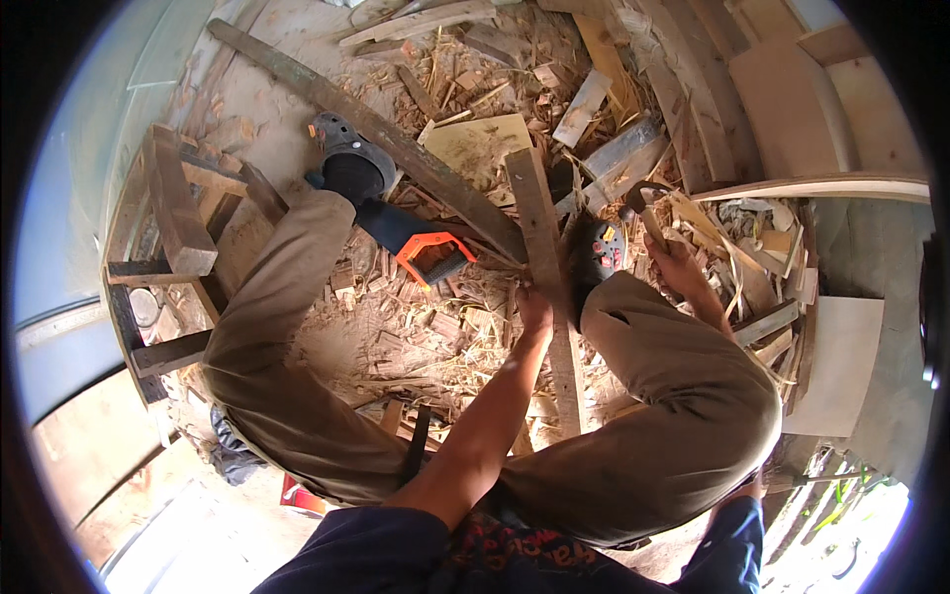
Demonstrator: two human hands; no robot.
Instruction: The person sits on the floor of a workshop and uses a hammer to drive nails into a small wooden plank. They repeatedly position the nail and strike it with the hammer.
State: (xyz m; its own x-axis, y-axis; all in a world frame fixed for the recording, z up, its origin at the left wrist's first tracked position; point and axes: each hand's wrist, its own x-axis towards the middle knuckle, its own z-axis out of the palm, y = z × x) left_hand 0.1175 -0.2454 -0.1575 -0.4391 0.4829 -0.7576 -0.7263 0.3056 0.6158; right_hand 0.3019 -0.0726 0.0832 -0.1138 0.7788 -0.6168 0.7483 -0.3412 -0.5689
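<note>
My left hand [535,311] is closed on the edge of a narrow wooden board [543,223], which stands out lengthwise between my legs. In my right hand [677,267], beside my right knee, is a hammer [648,220]; its dark head points away from me, close to my right shoe [606,247]. A handsaw [424,247] with an orange and black handle lies on the wood scraps, its dark blade running toward my left shoe [351,148]. A long wooden beam [366,119] slants across the floor, its near end close to the board.
Wood chips and splinters [396,327] cover the floor between my legs. A wooden frame [183,218] stands at the left. Several offcuts [584,109] lie at the far side, with a pale flat panel [485,144] among them. Large boards [792,99] lean at the far right.
</note>
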